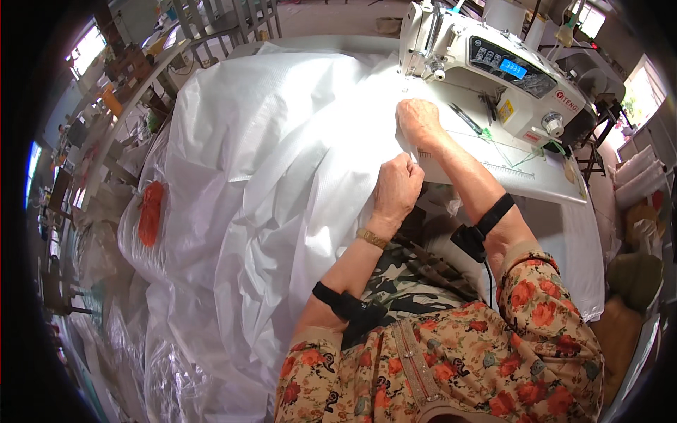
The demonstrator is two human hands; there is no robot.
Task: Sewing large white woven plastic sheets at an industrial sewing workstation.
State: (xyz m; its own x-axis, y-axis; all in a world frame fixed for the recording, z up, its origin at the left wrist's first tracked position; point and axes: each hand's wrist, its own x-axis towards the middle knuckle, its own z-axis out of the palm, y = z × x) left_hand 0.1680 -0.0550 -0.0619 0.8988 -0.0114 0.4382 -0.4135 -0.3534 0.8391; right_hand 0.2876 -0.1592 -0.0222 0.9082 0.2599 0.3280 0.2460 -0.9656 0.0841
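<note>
A large sheet of white woven plastic fabric [282, 141] spreads in folds over the table and hangs down on my left. My left hand [397, 187] is closed on the fabric's right edge, close to the table's front. Farther up that edge, just in front of the needle area, my right hand [419, 125] is also closed with its fingers curled over the fabric; its fingertips are partly hidden. The white sewing machine [486, 56] stands beyond my hands at the right, its display lit blue. Bright light washes out the fabric by the needle.
Dark tweezers or snips [465, 118] and green thread [509, 151] lie on the machine bed right of my right hand. An orange-red bundle [150, 213] rests on the fabric's left side. Grey chairs [218, 25] stand behind the table; white rolls [638, 169] are at far right.
</note>
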